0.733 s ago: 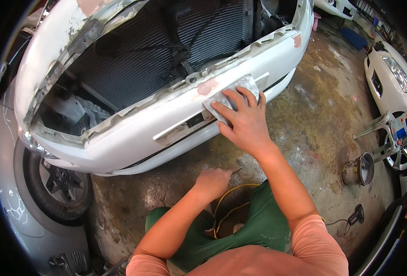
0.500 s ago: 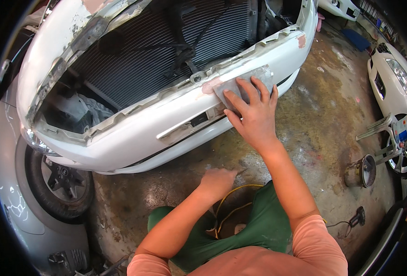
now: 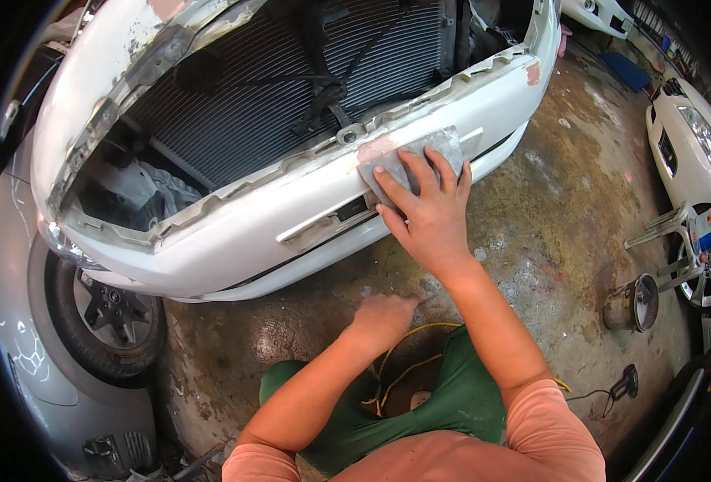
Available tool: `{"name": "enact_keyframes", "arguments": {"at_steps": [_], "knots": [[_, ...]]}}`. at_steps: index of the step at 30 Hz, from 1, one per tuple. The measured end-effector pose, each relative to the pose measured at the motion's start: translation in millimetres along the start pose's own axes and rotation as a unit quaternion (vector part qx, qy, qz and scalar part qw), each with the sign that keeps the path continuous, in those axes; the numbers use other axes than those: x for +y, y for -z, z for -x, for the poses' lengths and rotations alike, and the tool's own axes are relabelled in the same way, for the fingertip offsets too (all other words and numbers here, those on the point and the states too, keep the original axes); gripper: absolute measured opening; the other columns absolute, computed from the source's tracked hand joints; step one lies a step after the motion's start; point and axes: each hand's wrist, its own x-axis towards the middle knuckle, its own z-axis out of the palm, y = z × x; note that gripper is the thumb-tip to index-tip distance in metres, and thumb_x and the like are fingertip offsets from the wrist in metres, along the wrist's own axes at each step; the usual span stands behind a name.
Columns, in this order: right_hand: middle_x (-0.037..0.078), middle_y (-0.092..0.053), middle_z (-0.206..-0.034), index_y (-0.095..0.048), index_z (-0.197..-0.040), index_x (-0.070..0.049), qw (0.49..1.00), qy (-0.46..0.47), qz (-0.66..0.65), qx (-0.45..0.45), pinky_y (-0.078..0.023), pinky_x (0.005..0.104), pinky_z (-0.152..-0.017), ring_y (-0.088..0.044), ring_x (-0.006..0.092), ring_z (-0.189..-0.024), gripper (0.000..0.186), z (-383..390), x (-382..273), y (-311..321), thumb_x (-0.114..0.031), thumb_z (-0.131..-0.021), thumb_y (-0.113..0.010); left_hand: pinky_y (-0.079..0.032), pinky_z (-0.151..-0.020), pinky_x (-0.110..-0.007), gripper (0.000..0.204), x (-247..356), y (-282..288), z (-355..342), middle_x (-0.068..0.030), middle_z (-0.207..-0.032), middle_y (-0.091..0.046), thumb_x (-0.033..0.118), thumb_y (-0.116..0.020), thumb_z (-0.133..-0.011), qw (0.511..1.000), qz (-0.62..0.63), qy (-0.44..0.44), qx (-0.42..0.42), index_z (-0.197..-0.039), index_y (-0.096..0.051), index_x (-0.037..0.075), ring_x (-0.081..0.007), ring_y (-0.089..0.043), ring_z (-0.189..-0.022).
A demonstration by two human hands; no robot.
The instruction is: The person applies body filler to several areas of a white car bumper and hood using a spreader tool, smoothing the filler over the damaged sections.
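My right hand presses a grey sheet of sandpaper against the white car bumper, its fingers spread over the sheet. Beside the sheet, a pinkish filler patch shows on the bumper's upper edge. Just below lies a recess with a dark rectangular opening. My left hand is curled closed, low in front of my green trousers and apart from the bumper. Its underside is hidden, so I cannot tell whether anything is in it.
Behind the bumper sits an exposed radiator. A grey car panel and wheel stand at left. To the right are a metal can, a white stool, another white bumper and a dark corded tool. A yellow hose lies between my legs.
My right hand and the sandpaper have shifted left and slightly down along the bumper, uncovering more of its right part. My left hand has hardly moved.
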Motion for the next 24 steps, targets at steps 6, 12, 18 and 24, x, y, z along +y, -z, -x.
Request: {"name": "enact_keyframes", "arguments": {"at_steps": [6,12,18,24], "knots": [[0.005,-0.05,-0.141,-0.068,-0.125,-0.027,1.0,-0.001,0.008,-0.004,-0.02,0.0733,-0.106,-0.036,0.035,-0.136,0.043,-2.1,-1.4,-5.1,-0.028,-0.082,-0.075,-0.055,-0.07,-0.051,0.02,4.4,-0.1,-0.2,-0.0194,-0.084,-0.071,0.019,-0.061,-0.093,1.0,0.01,0.004,-0.009,-0.105,-0.066,0.005,-0.0397,-0.07,-0.082],[0.006,-0.05,-0.14,-0.069,-0.123,-0.026,0.998,-0.038,0.055,0.019,-0.02,0.0725,-0.107,-0.036,0.0353,-0.136,0.041,-11.1,10.5,-5.3,-0.029,-0.083,-0.075,-0.055,-0.068,-0.051,0.019,3.3,-1.4,0.3,-0.0199,-0.082,-0.071,0.02,-0.06,-0.093,1.0,0.007,-0.003,0.002,-0.102,-0.065,0.004,-0.0399,-0.07,-0.079],[0.009,-0.049,-0.14,-0.068,-0.124,-0.022,0.994,-0.098,0.021,0.042,-0.022,0.0741,-0.104,-0.038,0.0389,-0.133,0.043,-5.3,14.0,8.0,-0.031,-0.082,-0.073,-0.055,-0.067,-0.051,0.02,2.7,-2.2,2.0,-0.0197,-0.08,-0.07,0.021,-0.058,-0.095,1.0,0.007,-0.004,0.0,-0.103,-0.066,0.005,-0.0397,-0.07,-0.078],[0.009,-0.049,-0.138,-0.067,-0.123,-0.02,0.996,-0.083,0.005,-0.012,-0.024,0.0772,-0.102,-0.039,0.0386,-0.131,0.043,0.1,-8.6,10.4,-0.029,-0.081,-0.073,-0.055,-0.067,-0.051,0.021,-0.2,-2.5,3.6,-0.0198,-0.082,-0.071,0.021,-0.058,-0.094,1.0,0.006,0.009,-0.01,-0.107,-0.066,0.005,-0.0399,-0.07,-0.079]]}}
